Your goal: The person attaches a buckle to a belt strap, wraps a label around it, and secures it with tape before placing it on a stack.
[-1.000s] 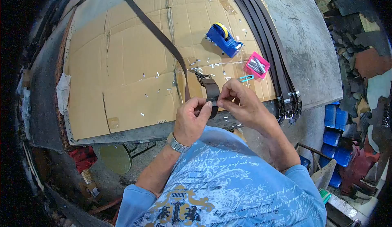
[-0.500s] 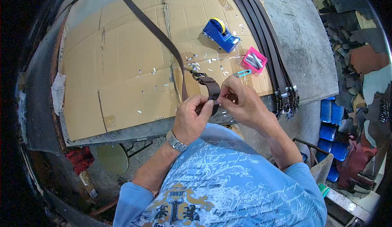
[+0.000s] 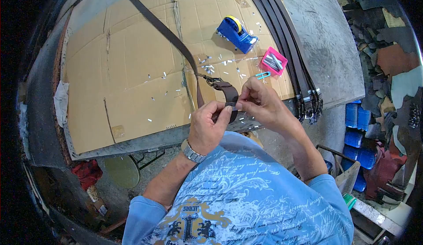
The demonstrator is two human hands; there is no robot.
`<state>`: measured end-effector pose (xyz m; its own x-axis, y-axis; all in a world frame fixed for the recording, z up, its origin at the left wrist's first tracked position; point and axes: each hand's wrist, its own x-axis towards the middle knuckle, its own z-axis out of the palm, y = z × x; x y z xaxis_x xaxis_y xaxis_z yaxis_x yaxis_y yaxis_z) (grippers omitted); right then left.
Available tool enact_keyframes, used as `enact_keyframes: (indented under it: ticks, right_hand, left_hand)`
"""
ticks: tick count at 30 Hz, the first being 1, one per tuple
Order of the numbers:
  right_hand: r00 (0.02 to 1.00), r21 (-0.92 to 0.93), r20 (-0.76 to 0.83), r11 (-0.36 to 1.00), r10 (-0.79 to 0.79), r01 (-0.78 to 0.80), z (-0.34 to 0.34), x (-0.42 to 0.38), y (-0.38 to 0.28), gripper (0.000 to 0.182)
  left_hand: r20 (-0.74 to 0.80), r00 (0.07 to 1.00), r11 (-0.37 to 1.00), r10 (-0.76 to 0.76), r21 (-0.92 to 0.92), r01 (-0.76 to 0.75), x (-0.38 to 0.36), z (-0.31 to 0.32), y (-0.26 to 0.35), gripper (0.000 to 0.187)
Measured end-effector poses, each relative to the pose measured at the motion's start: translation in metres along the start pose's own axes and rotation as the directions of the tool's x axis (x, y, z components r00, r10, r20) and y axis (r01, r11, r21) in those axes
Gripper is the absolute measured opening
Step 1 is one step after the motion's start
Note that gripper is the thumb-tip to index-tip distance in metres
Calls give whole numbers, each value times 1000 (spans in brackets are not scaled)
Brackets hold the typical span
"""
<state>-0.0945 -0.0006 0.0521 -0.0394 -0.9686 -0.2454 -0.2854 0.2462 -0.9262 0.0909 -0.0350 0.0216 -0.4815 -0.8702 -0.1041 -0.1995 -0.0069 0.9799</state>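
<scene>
A dark brown belt (image 3: 169, 39) lies across the cardboard, and its metal buckle (image 3: 213, 81) sits near my hands. Past the buckle the strap curves toward me. My left hand (image 3: 208, 125) is closed on this near part of the belt, thumb on top. Against the strap, my right hand (image 3: 263, 105) pinches with thumb and forefinger at a small pale strip (image 3: 233, 107), perhaps clear tape. Fingers cover part of the strip, so its full shape is hidden.
A blue tape dispenser (image 3: 237, 34), a pink tray (image 3: 274, 61) of pale strips and a turquoise snipper-like tool (image 3: 263, 75) lie on the cardboard (image 3: 141, 59) beyond my right hand. Small white scraps are scattered around. Several dark belts (image 3: 288, 46) run along the right side.
My fingers shift slightly at the strap, and the pale strip between them shows more clearly now. Both hands stay at the same part of the belt; the view moves a little.
</scene>
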Motion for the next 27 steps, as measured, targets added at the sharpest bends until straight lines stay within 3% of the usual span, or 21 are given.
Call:
enact_keyframes:
  ticks: [3,5,9,10,11,12,14,17,18,19,21,23,25,27]
  right_hand:
    - [998,107,55,993,41,-47,-4,3,2,18]
    - [986,340,145,931,87,-132,-6,5,2,19]
    - [988,354,109,925,107,-139,-5,-1,0,16]
    - [998,85,-58,996,24,-19,-4,-5,-2,15]
    - [976,-207,-194,976,-103,62,-3,-8,-3,16]
    - [976,-207,-194,976,-101,60,-2,-9,0,16]
    - [994,4,-78,997,76,-76,0,-11,13,22]
    - [996,157,-38,984,86,-79,16,-8,31,27]
    - [992,314,-8,942,127,-118,20,-7,30,28]
    - [992,317,-8,941,126,-117,24,-6,31,28]
    - [983,534,-3,831,182,-152,31,-6,32,23]
    - [987,536,-14,834,162,-130,34,-5,32,20]
    - [989,536,-27,837,145,-108,37,-5,35,18]
    - [990,498,-129,867,62,11,41,-4,43,14]
  left_hand:
    - [2,1000,1000,5,18,-5,0,-1,-2,17]
    - [9,999,996,-40,-81,41,1,-1,-4,19]
    - [35,996,989,-87,-119,91,3,-4,-12,21]
    - [24,996,989,-80,-121,82,3,-5,-11,22]
    - [14,997,989,-74,-124,75,3,-6,-10,23]
    - [15,997,989,-75,-125,76,3,-6,-10,23]
    - [0,996,981,-86,-172,85,3,-6,-10,23]
    - [10,994,955,-110,-277,108,2,1,-19,23]
    - [11,994,956,-111,-274,109,2,0,-20,23]
    - [24,995,964,-102,-243,104,1,0,-20,23]
    - [39,995,973,-96,-206,102,0,-1,-19,22]
    - [46,995,991,-91,-92,95,0,-2,-14,21]
    - [67,992,986,-106,-124,114,0,-4,-10,21]
    - [87,989,979,-119,-156,132,0,-3,-11,21]
